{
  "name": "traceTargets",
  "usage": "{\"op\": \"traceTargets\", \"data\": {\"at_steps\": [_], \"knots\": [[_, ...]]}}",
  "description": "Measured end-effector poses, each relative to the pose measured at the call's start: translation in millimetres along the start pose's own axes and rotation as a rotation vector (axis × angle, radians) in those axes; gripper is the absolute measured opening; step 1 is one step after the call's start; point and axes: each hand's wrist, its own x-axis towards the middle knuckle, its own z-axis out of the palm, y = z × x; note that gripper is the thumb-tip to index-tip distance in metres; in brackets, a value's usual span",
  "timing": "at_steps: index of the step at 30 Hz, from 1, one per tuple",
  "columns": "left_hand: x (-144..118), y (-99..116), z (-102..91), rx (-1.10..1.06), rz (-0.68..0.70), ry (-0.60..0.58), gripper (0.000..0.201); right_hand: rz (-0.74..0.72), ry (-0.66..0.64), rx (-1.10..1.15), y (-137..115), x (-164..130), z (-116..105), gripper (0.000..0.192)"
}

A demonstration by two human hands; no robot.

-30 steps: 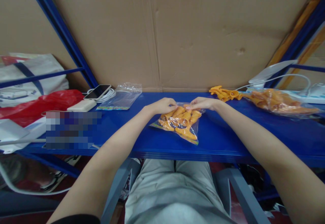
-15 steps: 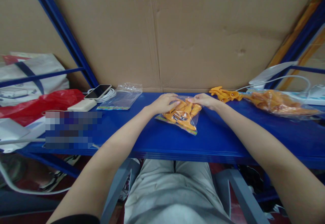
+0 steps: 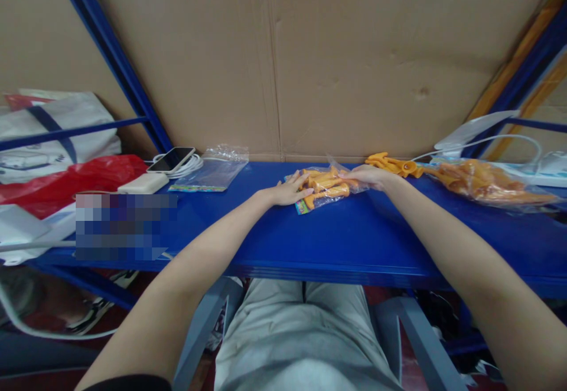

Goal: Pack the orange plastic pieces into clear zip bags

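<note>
A clear plastic bag [image 3: 331, 204] with orange plastic pieces [image 3: 330, 182] inside lies on the blue table in front of me. The pieces are tube-like with flared ends, and a colourful printed strip edges the bag's left end. My left hand [image 3: 290, 191] rests on that left end, its fingers stretched and apart against the bag. At the other end, my right hand [image 3: 368, 176] is closed on the bag's edge, fingers pointing left. Loose orange pieces [image 3: 392, 164] lie just beyond my right hand.
A flat clear bag [image 3: 212, 169] lies left, beside a phone [image 3: 172, 160] on a coiled white cable [image 3: 188, 168]. A white block [image 3: 142, 183] and red plastic bag [image 3: 93, 178] are further left. A filled bag of orange pieces [image 3: 482, 181] lies right. Cardboard [image 3: 283, 72] stands behind.
The bag has turned, its printed strip swinging from the near side to the left. My right hand has moved slightly right, and my left hand has shifted to the bag's left end.
</note>
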Motion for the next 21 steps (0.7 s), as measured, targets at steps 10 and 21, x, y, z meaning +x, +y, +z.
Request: {"op": "traceTargets", "data": {"at_steps": [10, 21], "knots": [[-5.8, 12.9, -7.8, -0.031, -0.035, -0.119, 0.09, 0.016, -0.223, 0.315, -12.6, -13.4, 15.4, 0.039], [-9.2, 18.7, -9.8, -0.045, 0.024, -0.121, 0.087, -0.021, -0.109, 0.344, -4.2, -4.5, 25.7, 0.018]]}}
